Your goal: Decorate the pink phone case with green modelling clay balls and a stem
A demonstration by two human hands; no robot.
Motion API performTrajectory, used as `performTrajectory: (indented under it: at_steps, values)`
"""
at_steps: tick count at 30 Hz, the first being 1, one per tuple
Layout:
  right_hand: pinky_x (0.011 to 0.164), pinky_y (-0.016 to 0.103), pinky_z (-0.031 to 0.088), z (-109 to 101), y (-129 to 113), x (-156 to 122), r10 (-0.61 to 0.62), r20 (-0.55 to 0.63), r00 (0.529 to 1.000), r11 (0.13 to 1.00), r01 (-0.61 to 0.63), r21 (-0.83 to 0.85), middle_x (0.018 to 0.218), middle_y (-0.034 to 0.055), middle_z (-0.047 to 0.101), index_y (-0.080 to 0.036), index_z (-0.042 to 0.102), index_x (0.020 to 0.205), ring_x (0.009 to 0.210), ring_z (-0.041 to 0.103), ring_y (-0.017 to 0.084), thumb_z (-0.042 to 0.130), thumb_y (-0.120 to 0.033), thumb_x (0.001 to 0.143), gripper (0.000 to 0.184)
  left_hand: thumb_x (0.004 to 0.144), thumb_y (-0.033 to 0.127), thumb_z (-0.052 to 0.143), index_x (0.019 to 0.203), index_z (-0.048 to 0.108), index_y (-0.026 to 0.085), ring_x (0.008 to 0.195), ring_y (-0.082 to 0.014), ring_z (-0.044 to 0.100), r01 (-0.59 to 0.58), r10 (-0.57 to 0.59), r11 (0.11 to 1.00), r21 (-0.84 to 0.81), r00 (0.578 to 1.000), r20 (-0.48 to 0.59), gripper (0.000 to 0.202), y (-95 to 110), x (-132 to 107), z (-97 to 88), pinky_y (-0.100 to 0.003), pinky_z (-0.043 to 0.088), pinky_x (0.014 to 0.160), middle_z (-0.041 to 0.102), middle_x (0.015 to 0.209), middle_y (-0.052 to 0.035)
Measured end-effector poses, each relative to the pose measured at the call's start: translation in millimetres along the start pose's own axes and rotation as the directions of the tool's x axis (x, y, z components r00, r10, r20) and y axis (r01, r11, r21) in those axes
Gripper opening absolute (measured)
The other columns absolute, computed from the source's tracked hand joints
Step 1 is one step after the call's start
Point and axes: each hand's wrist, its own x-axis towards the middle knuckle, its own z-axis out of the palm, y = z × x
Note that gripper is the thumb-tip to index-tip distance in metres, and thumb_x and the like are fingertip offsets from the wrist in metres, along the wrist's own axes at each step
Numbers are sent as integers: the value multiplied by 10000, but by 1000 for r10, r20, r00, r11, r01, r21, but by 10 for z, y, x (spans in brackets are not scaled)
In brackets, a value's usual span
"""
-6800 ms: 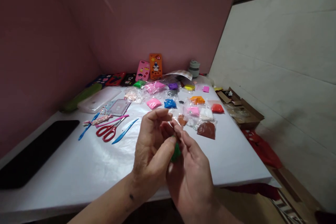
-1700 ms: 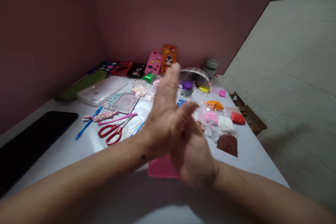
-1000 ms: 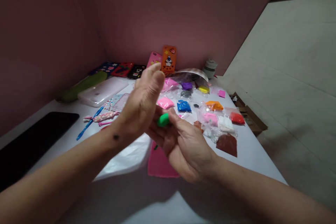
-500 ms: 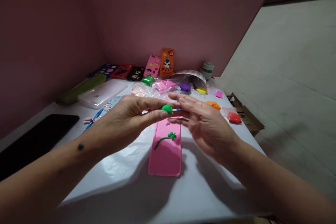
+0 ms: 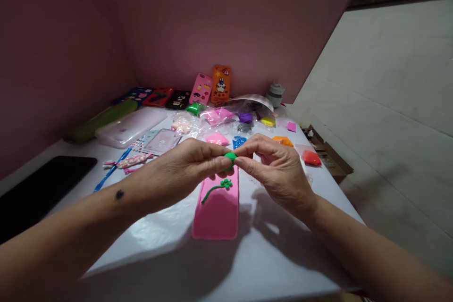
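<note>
My two hands meet in front of me, raised above the table (image 5: pixel 159 250), and between them is a small green lump (image 5: pixel 230 156), which seems to me soft, like modelling clay. My left hand (image 5: pixel 229 156) has it pinched between the thumb and the forefinger, from the left side. My right hand (image 5: pixel 236 156) comes from the opposite side; its thumb and forefinger are bent, with the tips close together at the right edge of the lump. They seem to touch it there, but how firmly they press I cannot tell.

The pink phone case (image 5: pixel 215 219) lies flat on the table, below my fingers, with its long axis pointing away from me. Its near end is in plain view, while my hands cover its far end. The lump is above this farther part, and the fingers of my left hand are the nearer ones to the case; my right hand is mostly beyond its right edge.

On the case lies a curved green strand (image 5: pixel 211 192), rising from near the left edge toward the right, where it reaches a cluster of little green balls (image 5: pixel 226 183), just below my fingertips in my view.
</note>
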Motion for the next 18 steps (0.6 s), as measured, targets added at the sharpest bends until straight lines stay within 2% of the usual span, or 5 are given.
performTrajectory:
  at_steps: [3,6,11,14,18]
  values:
    - [724,314,540,-2,47,-21,-21,-48,999,999,19,-38,798,0,724,-219,801,827,752,648,149,791,-153,870,80,902,362,744,1034,723,228,865,-169,658,39,-45,971,-235,999,-20,189,-42,37,79,-267,525,748,724,929,8]
    - [741,319,548,-25,65,-37,-6,-52,999,1000,5,-26,805,4,731,-214,791,813,767,664,153,788,-165,879,82,827,234,782,949,693,206,770,-134,637,35,-85,912,-409,991,-105,154,-73,84,158,-227,522,690,698,827,30]
    - [841,343,581,-77,79,-63,-18,-28,999,999,19,30,881,4,730,-241,825,1004,854,696,161,753,-143,923,146,900,286,732,865,743,187,724,-134,641,25,-60,897,-441,996,-66,105,-120,108,189,-228,534,672,719,775,9]
    - [821,306,590,-79,110,-82,-135,23,991,991,135,0,920,10,748,-244,815,1092,858,697,151,796,-96,889,253,949,338,689,864,758,179,744,-145,642,39,-50,897,-440,999,-14,193,-178,87,179,-247,536,700,732,811,-14]
    - [817,306,603,-55,136,-107,-296,108,949,937,310,-160,931,52,779,-194,793,1058,872,717,165,762,-61,914,199,977,351,673,866,768,185,737,-136,633,47,-42,912,-408,999,22,222,-279,51,168,-234,515,690,732,817,-11]
